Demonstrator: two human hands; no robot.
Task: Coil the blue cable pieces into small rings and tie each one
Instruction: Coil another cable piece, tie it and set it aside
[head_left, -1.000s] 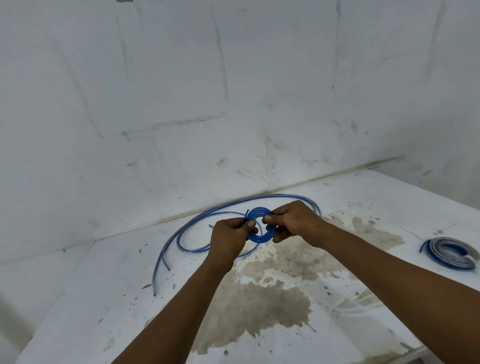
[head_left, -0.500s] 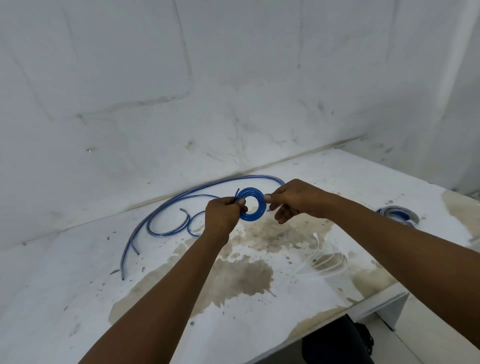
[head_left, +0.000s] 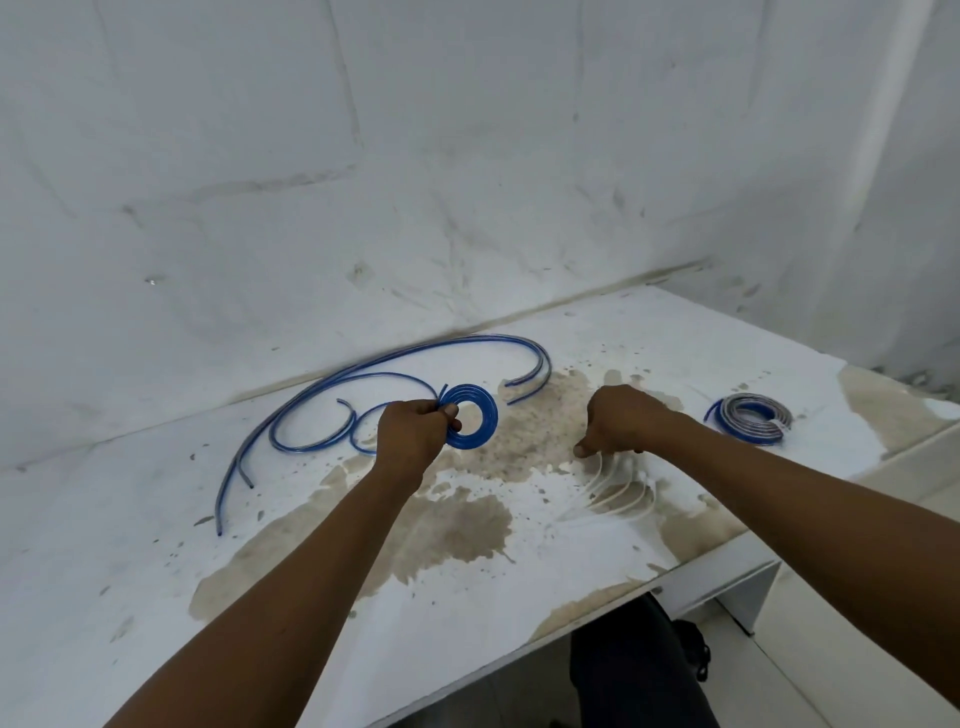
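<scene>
since half a second earlier the right hand (head_left: 615, 423) had let go of the blue ring (head_left: 470, 415) and dropped to the white ties (head_left: 615, 491) on the table (head_left: 130, 545). at the far left, loose blue cable pieces (head_left: 291, 410) lay in long curves on the stained white top, near the wall (head_left: 467, 156). just right of them the left hand (head_left: 415, 434) held the coiled ring above the table, its grip pinched on the ring's left edge, the ring facing the camera. further right the right hand reached down with its fingertips (head_left: 582, 451) at the upper ends of the pale ties; whether its grip had closed on one i cannot tell. at the far right a finished coil (head_left: 750, 418) of blue and grey cable lay flat on the table, well apart from both hands.
</scene>
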